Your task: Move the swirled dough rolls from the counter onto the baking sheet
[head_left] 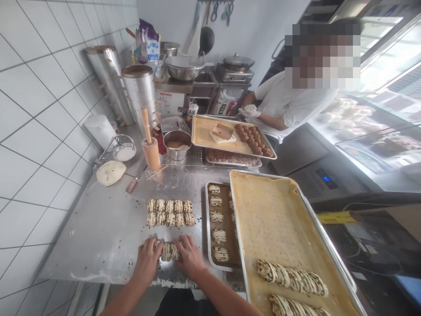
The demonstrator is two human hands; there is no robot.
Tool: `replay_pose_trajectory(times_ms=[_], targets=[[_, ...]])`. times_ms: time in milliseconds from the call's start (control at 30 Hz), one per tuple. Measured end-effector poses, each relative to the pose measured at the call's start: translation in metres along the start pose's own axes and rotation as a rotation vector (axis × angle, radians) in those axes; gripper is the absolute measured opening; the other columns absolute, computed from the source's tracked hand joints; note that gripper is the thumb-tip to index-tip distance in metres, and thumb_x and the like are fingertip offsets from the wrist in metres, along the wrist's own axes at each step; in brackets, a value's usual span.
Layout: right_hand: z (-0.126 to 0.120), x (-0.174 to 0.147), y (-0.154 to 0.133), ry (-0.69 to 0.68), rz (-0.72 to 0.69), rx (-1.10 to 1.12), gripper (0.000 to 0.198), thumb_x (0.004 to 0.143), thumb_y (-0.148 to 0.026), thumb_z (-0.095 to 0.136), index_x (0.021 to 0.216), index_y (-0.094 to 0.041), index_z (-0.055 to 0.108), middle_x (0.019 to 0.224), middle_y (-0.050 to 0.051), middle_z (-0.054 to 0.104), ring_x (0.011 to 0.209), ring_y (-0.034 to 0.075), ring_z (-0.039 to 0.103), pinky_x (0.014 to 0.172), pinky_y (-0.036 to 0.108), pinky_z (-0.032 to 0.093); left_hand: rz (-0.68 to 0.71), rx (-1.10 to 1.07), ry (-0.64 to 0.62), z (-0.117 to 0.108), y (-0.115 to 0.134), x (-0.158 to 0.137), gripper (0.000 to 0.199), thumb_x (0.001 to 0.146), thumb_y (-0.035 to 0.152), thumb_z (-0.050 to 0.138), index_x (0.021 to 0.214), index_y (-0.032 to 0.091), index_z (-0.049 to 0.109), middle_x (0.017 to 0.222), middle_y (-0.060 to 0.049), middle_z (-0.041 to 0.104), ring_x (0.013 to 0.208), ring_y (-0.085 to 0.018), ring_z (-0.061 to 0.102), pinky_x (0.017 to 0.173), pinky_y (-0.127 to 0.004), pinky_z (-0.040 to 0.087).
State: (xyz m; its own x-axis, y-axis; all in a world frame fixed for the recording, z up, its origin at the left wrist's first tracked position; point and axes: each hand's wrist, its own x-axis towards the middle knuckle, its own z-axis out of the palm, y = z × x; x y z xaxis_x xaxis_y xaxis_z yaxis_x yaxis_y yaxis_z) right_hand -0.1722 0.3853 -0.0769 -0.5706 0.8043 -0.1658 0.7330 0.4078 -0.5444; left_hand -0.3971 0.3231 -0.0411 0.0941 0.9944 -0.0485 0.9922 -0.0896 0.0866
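At the near edge of the steel table (108, 237), a short row of striped dough pieces (170, 251) lies between my hands. My left hand (149, 254) curls its fingers round the left end of the row, and my right hand (190, 256) grips the right end. Both hands rest low on the metal, and the dough under their fingers is partly hidden. Just beyond them, two rows of cut dough pieces (169, 212) stand side by side, pale with dark green flecks.
To the right, a lined tray (269, 210) with long dough rolls (292, 277) overlaps a smaller tray (210, 245) of dough pieces. A rolling pin (151, 153), a scraper (132, 184) and a dough round (111, 172) lie farther back. Behind another tray (204, 138), a gloved co-worker (286, 96) stands.
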Motion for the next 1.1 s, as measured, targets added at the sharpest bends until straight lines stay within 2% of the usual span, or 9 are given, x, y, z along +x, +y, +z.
replay_pose_trajectory(times_ms=[100, 167, 300, 433, 567, 700, 833, 967, 1100], targets=[[0.005, -0.010, 0.003, -0.009, 0.037, -0.051, 0.099, 0.069, -0.031, 0.088, 0.154, -0.032, 0.038, 0.157, 0.016, 0.041, 0.149, 0.040, 0.030, 0.110, 0.056, 0.050, 0.081, -0.019, -0.040, -0.001, -0.020, -0.004, 0.087, 0.081, 0.023, 0.073, 0.157, 0.038, 0.032, 0.151, -0.011, 0.050, 0.143, -0.036, 0.043, 0.116, -0.060, 0.037], [0.007, -0.008, 0.005, -0.028, 0.019, -0.077, 0.103, 0.069, -0.037, 0.090, 0.156, -0.031, 0.035, 0.159, 0.017, 0.039, 0.149, 0.041, 0.030, 0.109, 0.058, 0.050, 0.209, -0.049, -0.113, 0.004, -0.035, 0.004, 0.097, 0.078, 0.038, 0.080, 0.159, 0.038, 0.027, 0.153, -0.011, 0.051, 0.142, -0.037, 0.044, 0.117, -0.060, 0.037], [0.006, 0.008, 0.011, -0.087, -0.181, -0.088, 0.091, 0.075, -0.045, 0.086, 0.152, -0.029, 0.040, 0.144, 0.016, 0.054, 0.134, 0.039, 0.047, 0.098, 0.055, 0.056, 0.418, -0.072, -0.233, 0.024, -0.053, 0.026, 0.085, 0.085, 0.055, 0.070, 0.158, 0.033, 0.033, 0.148, -0.016, 0.057, 0.137, -0.039, 0.052, 0.115, -0.062, 0.041], [-0.006, 0.024, 0.012, -0.120, -0.211, -0.039, 0.071, 0.073, -0.045, 0.085, 0.136, -0.028, 0.056, 0.126, 0.011, 0.063, 0.120, 0.035, 0.056, 0.088, 0.045, 0.058, 0.392, -0.155, -0.301, 0.019, -0.049, 0.042, 0.067, 0.082, 0.050, 0.072, 0.142, 0.026, 0.056, 0.137, -0.016, 0.063, 0.127, -0.037, 0.059, 0.109, -0.055, 0.049], [-0.045, 0.012, 0.017, -0.127, -0.162, 0.100, 0.062, 0.073, -0.052, 0.081, 0.127, -0.029, 0.062, 0.120, 0.007, 0.066, 0.113, 0.031, 0.062, 0.094, 0.044, 0.055, 0.263, -0.355, -0.336, -0.022, -0.016, 0.045, 0.055, 0.080, 0.047, 0.072, 0.131, 0.030, 0.060, 0.120, -0.007, 0.068, 0.107, -0.027, 0.067, 0.095, -0.040, 0.057], [-0.114, -0.045, 0.049, -0.033, -0.180, 0.088, 0.066, 0.072, -0.051, 0.080, 0.130, -0.030, 0.058, 0.122, 0.005, 0.063, 0.114, 0.029, 0.059, 0.090, 0.040, 0.053, 0.251, -0.371, -0.280, -0.061, 0.061, 0.049, 0.055, 0.079, 0.040, 0.072, 0.132, 0.034, 0.059, 0.125, -0.005, 0.065, 0.106, -0.025, 0.068, 0.091, -0.037, 0.057], [-0.191, -0.125, 0.118, 0.051, -0.108, 0.012, 0.065, 0.073, -0.048, 0.082, 0.131, -0.031, 0.056, 0.121, 0.005, 0.061, 0.112, 0.026, 0.055, 0.086, 0.036, 0.051, 0.355, -0.328, -0.209, -0.071, 0.179, 0.078, 0.057, 0.082, 0.041, 0.069, 0.137, 0.035, 0.055, 0.128, -0.005, 0.063, 0.107, -0.025, 0.067, 0.092, -0.038, 0.057], [-0.246, -0.198, 0.216, 0.118, -0.021, -0.057, 0.060, 0.077, -0.040, 0.081, 0.132, -0.031, 0.058, 0.121, 0.005, 0.061, 0.112, 0.024, 0.054, 0.088, 0.033, 0.048, 0.470, -0.336, -0.168, -0.055, 0.311, 0.121, 0.051, 0.086, 0.047, 0.066, 0.134, 0.034, 0.057, 0.121, -0.005, 0.063, 0.109, -0.025, 0.064, 0.095, -0.039, 0.055], [-0.258, -0.239, 0.308, 0.142, 0.022, -0.054, 0.059, 0.077, -0.040, 0.082, 0.130, -0.030, 0.061, 0.119, 0.004, 0.063, 0.110, 0.023, 0.055, 0.090, 0.032, 0.048, 0.539, -0.301, -0.163, -0.017, 0.410, 0.152, 0.049, 0.087, 0.047, 0.064, 0.133, 0.031, 0.058, 0.120, -0.008, 0.062, 0.109, -0.026, 0.062, 0.097, -0.041, 0.054]])
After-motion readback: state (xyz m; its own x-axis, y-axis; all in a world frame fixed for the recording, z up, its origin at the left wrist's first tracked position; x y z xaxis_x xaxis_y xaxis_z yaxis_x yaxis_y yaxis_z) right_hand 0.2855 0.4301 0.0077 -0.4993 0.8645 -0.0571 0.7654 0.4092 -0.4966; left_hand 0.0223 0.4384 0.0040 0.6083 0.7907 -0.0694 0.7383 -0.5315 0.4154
